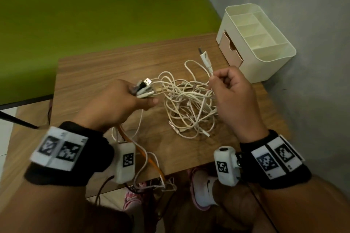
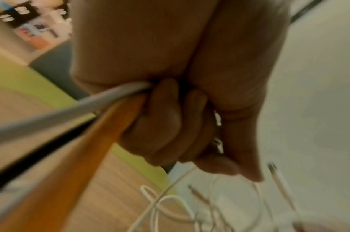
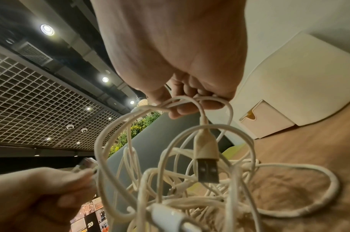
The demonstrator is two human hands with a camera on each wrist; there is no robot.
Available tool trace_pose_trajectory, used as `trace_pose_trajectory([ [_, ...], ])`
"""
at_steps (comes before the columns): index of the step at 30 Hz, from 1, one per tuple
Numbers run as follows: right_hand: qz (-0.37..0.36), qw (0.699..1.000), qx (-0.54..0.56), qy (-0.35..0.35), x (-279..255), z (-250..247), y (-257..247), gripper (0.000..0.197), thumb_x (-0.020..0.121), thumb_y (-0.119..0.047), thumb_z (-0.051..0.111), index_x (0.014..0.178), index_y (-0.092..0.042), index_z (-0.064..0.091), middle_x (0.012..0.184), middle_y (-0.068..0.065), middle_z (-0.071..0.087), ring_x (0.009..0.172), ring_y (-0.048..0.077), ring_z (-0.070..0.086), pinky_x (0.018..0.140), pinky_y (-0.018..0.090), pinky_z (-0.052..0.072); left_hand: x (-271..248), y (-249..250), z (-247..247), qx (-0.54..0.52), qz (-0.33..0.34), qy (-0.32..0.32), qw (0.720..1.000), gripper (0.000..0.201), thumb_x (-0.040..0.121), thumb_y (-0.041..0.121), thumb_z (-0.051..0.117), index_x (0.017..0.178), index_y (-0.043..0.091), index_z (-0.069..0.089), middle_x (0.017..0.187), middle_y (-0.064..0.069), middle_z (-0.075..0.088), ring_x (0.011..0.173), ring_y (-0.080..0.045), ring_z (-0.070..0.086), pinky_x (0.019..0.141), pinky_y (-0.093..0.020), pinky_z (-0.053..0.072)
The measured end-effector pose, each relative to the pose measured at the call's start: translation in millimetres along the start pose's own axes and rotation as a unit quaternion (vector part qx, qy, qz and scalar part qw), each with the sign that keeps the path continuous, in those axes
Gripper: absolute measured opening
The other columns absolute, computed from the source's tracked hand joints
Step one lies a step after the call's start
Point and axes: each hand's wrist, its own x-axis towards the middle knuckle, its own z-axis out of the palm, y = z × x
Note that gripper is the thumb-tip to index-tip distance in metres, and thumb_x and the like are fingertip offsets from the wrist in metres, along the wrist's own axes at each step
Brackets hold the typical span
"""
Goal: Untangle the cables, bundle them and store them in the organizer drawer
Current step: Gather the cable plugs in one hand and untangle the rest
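A tangle of white cables (image 1: 189, 104) lies in the middle of the wooden table (image 1: 106, 66). My left hand (image 1: 121, 102) grips a bunch of cable plugs (image 1: 144, 88), among them a USB end; white and orange cables (image 2: 102, 100) trail back from its fist toward the table's near edge. My right hand (image 1: 230, 91) pinches one white cable just below its USB plug (image 1: 205, 58), which stands up above the tangle. In the right wrist view that hand (image 3: 189, 94) holds cable loops (image 3: 189, 157) lifted off the table.
A cream organizer (image 1: 255, 41) with open top compartments stands at the table's back right against the grey wall; its tan drawer (image 1: 230, 49) faces left and is shut. A green bench (image 1: 94, 11) runs behind the table. Shoes (image 1: 202, 189) show under the near edge.
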Motion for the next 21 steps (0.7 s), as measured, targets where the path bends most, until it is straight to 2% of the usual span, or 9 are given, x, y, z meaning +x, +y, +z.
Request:
trace_pose_trajectory([
  [2, -0.010, 1.000, 0.009, 0.015, 0, 1, 0, 0.004, 0.097, -0.023, 0.058, 0.094, -0.024, 0.061, 0.079, -0.008, 0.061, 0.063, -0.003, 0.051, 0.055, 0.015, 0.043, -8, -4, -17, -0.144, 0.008, -0.097, 0.985, 0.048, 0.045, 0.048, 0.093, 0.058, 0.015, 0.060, 0.048, 0.001, 0.034, 0.040, -0.013, 0.025, 0.039, -0.021, 0.023],
  [4, -0.026, 0.999, 0.019, 0.029, 0, 2, -1, 0.008, 0.097, -0.023, 0.058, 0.092, -0.029, 0.059, 0.084, -0.008, 0.062, 0.068, 0.000, 0.053, 0.059, 0.015, 0.043, -10, -6, -27, -0.305, 0.074, -0.159, 0.936, 0.043, 0.055, 0.045, 0.090, 0.061, 0.021, 0.054, 0.051, 0.006, 0.028, 0.040, -0.007, 0.022, 0.037, -0.018, 0.021],
  [6, -0.050, 0.997, 0.032, 0.041, -2, 4, -4, 0.014, 0.097, -0.022, 0.059, 0.090, -0.034, 0.057, 0.085, -0.008, 0.063, 0.070, 0.002, 0.055, 0.060, 0.017, 0.044, -7, -2, -23, -0.409, 0.149, -0.141, 0.889, 0.043, 0.068, 0.039, 0.084, 0.068, 0.021, 0.044, 0.054, 0.009, 0.023, 0.042, -0.004, 0.018, 0.037, -0.016, 0.019],
  [7, -0.064, 0.996, 0.036, 0.043, -4, 5, -6, 0.016, 0.097, -0.020, 0.059, 0.089, -0.034, 0.057, 0.084, -0.010, 0.063, 0.070, 0.002, 0.055, 0.059, 0.017, 0.045, -5, 1, -15, -0.430, 0.178, -0.115, 0.878, 0.043, 0.071, 0.036, 0.082, 0.072, 0.020, 0.042, 0.055, 0.010, 0.026, 0.043, -0.003, 0.019, 0.038, -0.015, 0.022],
  [10, -0.095, 0.994, 0.039, 0.020, -10, 11, -11, 0.013, 0.097, -0.017, 0.061, 0.091, -0.029, 0.060, 0.081, -0.012, 0.063, 0.069, -0.002, 0.056, 0.058, 0.015, 0.045, -1, 12, 19, -0.412, 0.227, -0.020, 0.882, 0.028, 0.072, 0.021, 0.078, 0.080, 0.017, 0.052, 0.062, 0.010, 0.045, 0.050, -0.005, 0.033, 0.048, -0.020, 0.032],
  [12, -0.113, 0.993, 0.031, -0.006, -15, 16, -12, 0.006, 0.096, -0.016, 0.062, 0.096, -0.023, 0.062, 0.083, -0.014, 0.064, 0.075, -0.003, 0.059, 0.062, 0.011, 0.045, -3, 19, 40, -0.375, 0.229, 0.011, 0.898, 0.020, 0.075, 0.021, 0.076, 0.086, 0.016, 0.059, 0.066, 0.008, 0.050, 0.055, -0.008, 0.039, 0.053, -0.025, 0.033],
  [15, -0.135, 0.990, 0.013, -0.033, -21, 20, -13, 0.004, 0.097, -0.017, 0.061, 0.099, -0.020, 0.063, 0.084, -0.014, 0.063, 0.077, -0.001, 0.060, 0.060, 0.013, 0.048, -5, 25, 56, -0.364, 0.222, 0.014, 0.904, 0.015, 0.082, 0.014, 0.071, 0.089, 0.010, 0.058, 0.061, 0.012, 0.054, 0.054, -0.005, 0.045, 0.053, -0.024, 0.037],
  [19, -0.136, 0.989, 0.014, -0.061, -25, 23, -12, 0.009, 0.098, -0.018, 0.060, 0.103, -0.014, 0.066, 0.086, -0.006, 0.069, 0.075, 0.008, 0.064, 0.060, 0.029, 0.052, -6, 29, 63, -0.373, 0.221, 0.011, 0.901, 0.015, 0.086, 0.015, 0.068, 0.092, 0.003, 0.060, 0.064, 0.010, 0.058, 0.057, -0.005, 0.051, 0.054, -0.021, 0.042],
  [21, -0.141, 0.987, 0.018, -0.074, -25, 23, -11, 0.009, 0.097, -0.018, 0.061, 0.102, -0.013, 0.067, 0.087, -0.007, 0.069, 0.076, 0.007, 0.065, 0.061, 0.027, 0.053, -7, 30, 65, -0.363, 0.215, 0.016, 0.906, 0.016, 0.088, 0.018, 0.066, 0.091, 0.004, 0.061, 0.067, 0.006, 0.060, 0.062, -0.009, 0.057, 0.059, -0.022, 0.047],
])
